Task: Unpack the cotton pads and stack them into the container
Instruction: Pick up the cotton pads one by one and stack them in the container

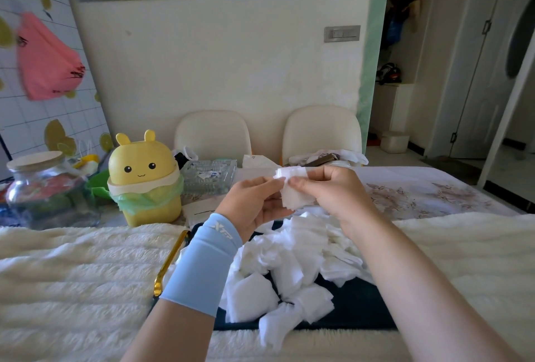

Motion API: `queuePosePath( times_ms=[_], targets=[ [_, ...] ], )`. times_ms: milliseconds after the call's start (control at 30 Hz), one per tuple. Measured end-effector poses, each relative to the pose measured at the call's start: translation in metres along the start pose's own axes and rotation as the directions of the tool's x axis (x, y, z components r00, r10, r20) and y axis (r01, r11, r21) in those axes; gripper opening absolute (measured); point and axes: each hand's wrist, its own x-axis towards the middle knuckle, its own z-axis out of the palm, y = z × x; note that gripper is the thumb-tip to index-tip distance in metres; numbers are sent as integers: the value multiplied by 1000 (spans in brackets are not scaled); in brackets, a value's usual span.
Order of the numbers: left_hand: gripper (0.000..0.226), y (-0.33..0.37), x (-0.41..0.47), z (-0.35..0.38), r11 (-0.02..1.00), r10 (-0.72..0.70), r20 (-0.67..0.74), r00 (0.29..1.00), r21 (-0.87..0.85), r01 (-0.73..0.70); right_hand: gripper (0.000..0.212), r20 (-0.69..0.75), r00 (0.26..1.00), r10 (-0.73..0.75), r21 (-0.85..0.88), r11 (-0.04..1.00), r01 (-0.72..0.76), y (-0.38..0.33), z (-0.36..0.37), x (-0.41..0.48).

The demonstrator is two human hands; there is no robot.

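Fingers (302,185) of left hand (252,202) and right hand (333,190) pinch cotton pads (295,198) at frame centre. Loose pile (289,260) lies directly below them.

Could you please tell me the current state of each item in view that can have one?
Held pads: raised, pinched from both sides.
Left hand: pinching the held pads.
Right hand: pinching the same pads.
Loose pads: heaped untidily on the dark tray, unstacked.
Yellow bin: lid closed, green liner fitted.
Glass jar: lid on.
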Motion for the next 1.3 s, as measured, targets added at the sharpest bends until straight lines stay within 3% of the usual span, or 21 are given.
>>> queuePosePath(
  times_ms=[200, 300, 333, 400, 467, 567, 667, 767, 900, 1067, 1300],
  targets=[
    [48, 5, -3, -2, 995, -3, 110, 994, 97, -8, 40, 66, 992, 106, 118, 987, -113, -1, 4, 1],
    [29, 5, -3, -4, 985, 66, 58, 996, 154, -74, 28, 84, 992, 90, 131, 986, -100, 2, 4, 3],
    [25, 5, -2, -6, 986, 76, 14, 997, 150, -77, 26, 73, 995, 67, 87, 994, -73, 2, 2, 3],
    [23, 5, 1, -11, 986, 83, -89, 993, 152, -68, 25, 52, 997, -56, -167, 984, 64, 6, -3, 5],
    [19, 4, 5, -17, 983, 97, -192, 977, 172, -64, 16, 160, 971, -178, -477, 848, 233, 5, -10, 4],
    [16, 3, 8, -21, 980, 108, -227, 968, 187, -66, 19, 403, 914, -45, -696, 633, 339, -1, -16, -4],
    [11, 2, 7, -19, 975, 117, -212, 970, 212, -71, 24, 422, 902, 90, -805, 494, 327, 3, -13, -6],
    [13, 1, 8, -16, 966, 121, -191, 974, 249, -71, 6, 396, 916, 57, -772, 561, 299, 5, -13, -3],
    [9, 3, 8, -17, 950, 145, -230, 962, 303, -71, 7, 396, 918, -3, -666, 688, 290, -6, -25, -3],
    [3, 5, 6, -16, 954, 149, -272, 951, 294, -66, 9, 248, 956, -158, -349, 906, 240, -10, -31, 0],
    [11, 0, 9, -11, 967, 124, -234, 964, 246, -65, 24, 342, 940, -20, 29, 1000, 11, -5, -22, 0]
  ],
)
